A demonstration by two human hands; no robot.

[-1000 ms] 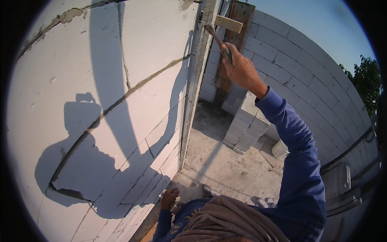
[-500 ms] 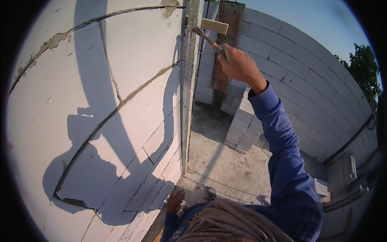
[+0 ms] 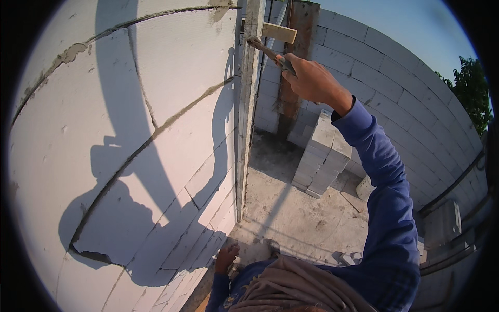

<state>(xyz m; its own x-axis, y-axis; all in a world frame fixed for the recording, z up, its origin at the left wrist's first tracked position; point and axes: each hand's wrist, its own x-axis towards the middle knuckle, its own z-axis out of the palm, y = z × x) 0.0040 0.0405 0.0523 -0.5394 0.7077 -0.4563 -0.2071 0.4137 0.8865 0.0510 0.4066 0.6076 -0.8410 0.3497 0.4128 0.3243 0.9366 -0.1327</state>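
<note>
My right hand point(image 3: 315, 79) is raised at the upper middle, its fingers wrapped round the grip of a hammer point(image 3: 270, 53). The hammer has a brown shaft and a dark grip with a bit of orange. Its small head rests against the narrow upright post point(image 3: 247, 104) at the end of the block wall point(image 3: 192, 122). A short wooden piece point(image 3: 279, 33) sticks out behind the post, just above the hammer. Low beside the wall, my left hand point(image 3: 227, 258) hangs with loosely bent fingers and nothing visible in it.
A stack of pale blocks point(image 3: 319, 156) stands on the concrete floor point(image 3: 291, 223). Behind it run a second block wall point(image 3: 395, 78) and a rusty brown upright board point(image 3: 298, 67). A whitish bucket point(image 3: 365, 188) shows beside my right arm. Shadows fall across the near wall.
My right forearm has shifted a little to the right, uncovering more of the block stack and the bucket. The hammer head sits slightly lower in view, still at the post.
</note>
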